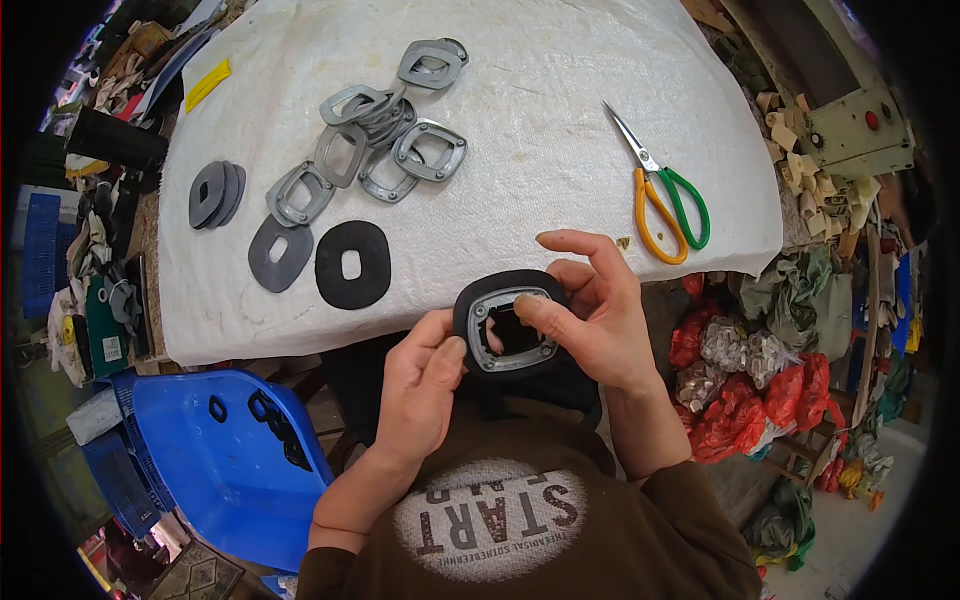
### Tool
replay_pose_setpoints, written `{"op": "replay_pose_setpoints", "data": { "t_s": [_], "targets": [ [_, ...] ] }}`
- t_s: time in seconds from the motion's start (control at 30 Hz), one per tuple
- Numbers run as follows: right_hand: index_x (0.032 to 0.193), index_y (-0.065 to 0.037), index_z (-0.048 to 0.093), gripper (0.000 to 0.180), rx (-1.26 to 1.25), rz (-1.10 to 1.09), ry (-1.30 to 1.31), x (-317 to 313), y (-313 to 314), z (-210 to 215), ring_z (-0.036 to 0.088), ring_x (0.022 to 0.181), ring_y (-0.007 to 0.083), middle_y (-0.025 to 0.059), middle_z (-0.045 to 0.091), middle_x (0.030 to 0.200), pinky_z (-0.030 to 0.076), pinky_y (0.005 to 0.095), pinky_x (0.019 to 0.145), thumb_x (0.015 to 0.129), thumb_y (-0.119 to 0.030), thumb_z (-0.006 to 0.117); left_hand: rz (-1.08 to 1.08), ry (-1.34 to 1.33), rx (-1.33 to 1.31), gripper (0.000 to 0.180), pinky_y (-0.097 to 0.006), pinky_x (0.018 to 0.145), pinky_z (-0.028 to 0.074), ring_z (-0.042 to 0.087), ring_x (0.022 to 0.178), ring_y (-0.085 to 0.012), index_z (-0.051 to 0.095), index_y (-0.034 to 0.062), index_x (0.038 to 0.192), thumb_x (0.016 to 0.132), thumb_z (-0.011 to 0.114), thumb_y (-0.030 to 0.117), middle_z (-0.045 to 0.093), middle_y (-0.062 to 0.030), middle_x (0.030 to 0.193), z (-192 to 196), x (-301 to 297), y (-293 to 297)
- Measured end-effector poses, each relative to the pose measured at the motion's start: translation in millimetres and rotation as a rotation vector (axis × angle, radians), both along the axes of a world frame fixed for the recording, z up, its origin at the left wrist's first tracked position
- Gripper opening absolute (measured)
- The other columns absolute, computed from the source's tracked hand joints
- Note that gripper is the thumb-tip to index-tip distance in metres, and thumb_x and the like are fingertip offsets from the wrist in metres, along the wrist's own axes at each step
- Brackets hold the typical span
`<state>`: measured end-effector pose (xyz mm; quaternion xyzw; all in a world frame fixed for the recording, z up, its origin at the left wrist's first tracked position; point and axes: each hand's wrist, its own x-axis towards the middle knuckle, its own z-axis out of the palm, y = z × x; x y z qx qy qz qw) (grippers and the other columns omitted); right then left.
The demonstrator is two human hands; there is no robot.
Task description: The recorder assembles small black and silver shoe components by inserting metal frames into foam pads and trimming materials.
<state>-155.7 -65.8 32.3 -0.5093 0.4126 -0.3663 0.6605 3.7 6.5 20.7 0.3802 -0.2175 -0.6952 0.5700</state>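
Note:
A black rounded pad (467,296) with a grey metal frame (492,300) lying on it is held between my two hands, just off the table's near edge. My left hand (415,385) pinches its left side, with the thumb near the rim. On the right, my right hand (600,315) grips it with the thumb pressed onto the frame by the opening, while the index finger is raised. The other right fingers are partly hidden behind the pad. Nearest on the table are a flat black pad (375,265) and a grey pad (262,262), each with a central hole.
Several grey metal frames (430,150) lie in a loose pile on the white-covered table (540,120). Stacked grey pads (208,195) sit left. Scissors (645,165) with orange and green handles lie right. A blue tub (220,450) holds black rings; red bags (740,420) stand right.

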Motion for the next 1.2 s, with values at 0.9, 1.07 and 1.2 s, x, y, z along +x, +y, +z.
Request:
{"op": "replay_pose_setpoints", "data": {
  "t_s": [0.9,1.07,1.2],
  "targets": [
    [0.132,-0.007,0.029,0.049,0.240,-0.144,-0.781,26,38,-22,0.043,0.057,0.0131,-0.0010,0.036,0.062,0.040,0.0318,0.077,0.090,-0.022,0.050,0.152,-0.051,0.074,0.015,-0.027,0.057,0.055,0.060,0.071,-0.0130,0.052,-0.0052,0.092,0.089,0.042,0.006,0.058,-0.0100,0.082,-1,-14,-4],
    [0.133,-0.009,0.027,0.053,0.231,-0.184,-0.728,29,39,-20,0.040,0.054,0.0135,-0.0002,0.034,0.061,0.042,0.0284,0.062,0.090,-0.028,0.050,0.156,-0.184,0.060,0.013,-0.028,0.055,0.051,0.056,0.067,-0.0119,0.051,-0.0030,0.089,0.088,0.043,0.007,0.056,-0.0070,0.081,-2,-13,-5],
    [0.133,-0.008,0.027,0.054,0.241,-0.151,-0.766,28,36,-20,0.044,0.060,0.0159,0.0021,0.039,0.067,0.043,0.0300,0.060,0.089,-0.031,0.050,0.168,-0.139,0.068,0.013,-0.028,0.054,0.052,0.057,0.066,-0.0128,0.051,-0.0034,0.090,0.088,0.043,0.007,0.056,-0.0069,0.080,3,-15,-8]
  ]
}}
